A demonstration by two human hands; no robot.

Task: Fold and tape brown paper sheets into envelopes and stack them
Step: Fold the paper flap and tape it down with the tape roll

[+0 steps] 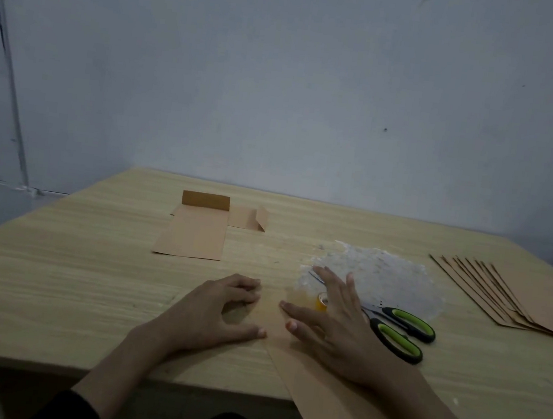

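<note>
Both of your hands are down on one brown paper sheet (331,408), which runs from between them back toward you and hangs over the near edge of the table (54,270).

Your left hand (219,309) sits at the sheet's left edge with the fingers curled under at the knuckles and the thumb stretched flat along the paper. You cannot tell from here whether those curled fingers pinch the edge or only bear down on it.

Your right hand (331,322) lies wide and flat on the sheet, fingers spread and straight, holding nothing, its thumb tip just short of your left thumb.

A small yellowish tape roll (321,303) shows just beyond your right index finger, partly hidden by the fingers. The green-handled scissors (396,326) lie immediately to the right of your right hand, blades passing beneath its fingers, handles pointing away to the right. A crumpled clear plastic sheet (384,276) spreads beyond your right fingertips and under the scissor blades.

Well out to the right of your right hand, a fanned stack of brown sheets (516,298) waits unfolded.

Beyond your left hand, well apart from it, a folded envelope (193,231) lies flat with its flap standing up, and a second folded piece (248,218) touches its far right corner.
</note>
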